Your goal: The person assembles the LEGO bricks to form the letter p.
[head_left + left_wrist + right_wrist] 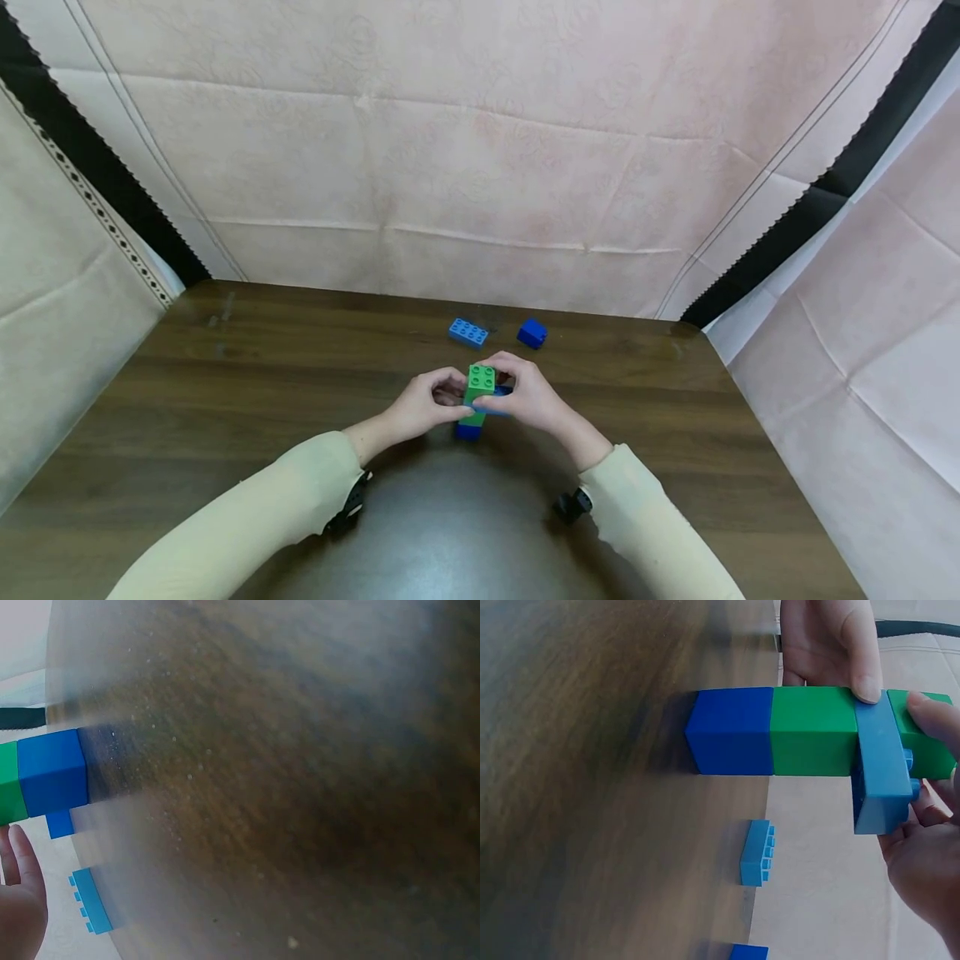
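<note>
A brick tower stands on the table, with a dark blue brick (731, 731) at its base and a green brick (814, 731) above that. Crosswise on these lies a light blue brick (883, 761), jutting out to the right. The top green brick (481, 377) sits over it. From the left, my left hand (420, 407) pinches the tower, its thumb on the light blue brick's edge and its fingers behind. My right hand (528, 396) grips the top green brick, thumb in front. The palms hide part of the tower's far side.
Behind the tower lie a loose light blue brick (468, 332), studs up, and a loose dark blue brick (532, 334). Pale cloth walls (450, 167) stand along the back and sides of the brown wooden table (225, 400).
</note>
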Motion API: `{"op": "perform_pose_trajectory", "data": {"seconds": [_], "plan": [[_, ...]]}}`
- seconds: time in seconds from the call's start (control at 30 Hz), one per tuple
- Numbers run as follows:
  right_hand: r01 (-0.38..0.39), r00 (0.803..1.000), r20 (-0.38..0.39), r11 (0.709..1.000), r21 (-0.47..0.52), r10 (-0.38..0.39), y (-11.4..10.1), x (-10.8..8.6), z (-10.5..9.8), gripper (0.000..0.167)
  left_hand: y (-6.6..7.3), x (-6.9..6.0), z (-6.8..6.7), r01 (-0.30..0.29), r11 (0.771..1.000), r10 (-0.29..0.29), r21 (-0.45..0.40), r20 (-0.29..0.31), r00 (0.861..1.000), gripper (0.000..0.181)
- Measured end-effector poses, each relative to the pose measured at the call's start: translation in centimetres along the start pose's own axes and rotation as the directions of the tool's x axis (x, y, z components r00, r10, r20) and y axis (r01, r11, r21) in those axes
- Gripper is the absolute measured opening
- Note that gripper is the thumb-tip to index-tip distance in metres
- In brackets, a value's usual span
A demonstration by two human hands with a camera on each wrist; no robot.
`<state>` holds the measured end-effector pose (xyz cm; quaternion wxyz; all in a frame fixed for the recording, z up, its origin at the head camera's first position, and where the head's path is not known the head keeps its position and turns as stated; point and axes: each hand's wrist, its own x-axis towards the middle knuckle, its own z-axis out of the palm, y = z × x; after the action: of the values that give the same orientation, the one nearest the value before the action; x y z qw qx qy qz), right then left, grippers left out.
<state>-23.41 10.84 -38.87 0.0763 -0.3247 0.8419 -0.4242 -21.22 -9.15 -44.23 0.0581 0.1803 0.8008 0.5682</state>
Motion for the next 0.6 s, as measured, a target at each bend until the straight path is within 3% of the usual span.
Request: {"op": "perform_pose_trajectory", "data": {"seconds": [0.37,0.4,0.6], "plan": [[-0.005,1.0,0.005,0.999,-0.04,0.005,-0.28,-0.18,0.27,0.043,0.51,-0.36,-0.34,0.018,1.0,-0.018,-0.009,0.005,1.0,0.03],[-0.004,1.0,0.005,0.999,-0.036,0.005,-0.29,-0.22,0.26,0.043,0.04,-0.19,-0.29,0.017,1.0,-0.017,-0.009,0.006,1.0,0.031],[0.005,0.999,-0.039,1.0,0.03,-0.004,-0.51,-0.16,0.17,0.037,0.44,-0.04,-0.25,-0.001,1.0,0.001,-0.014,0.012,1.0,0.03]]}}
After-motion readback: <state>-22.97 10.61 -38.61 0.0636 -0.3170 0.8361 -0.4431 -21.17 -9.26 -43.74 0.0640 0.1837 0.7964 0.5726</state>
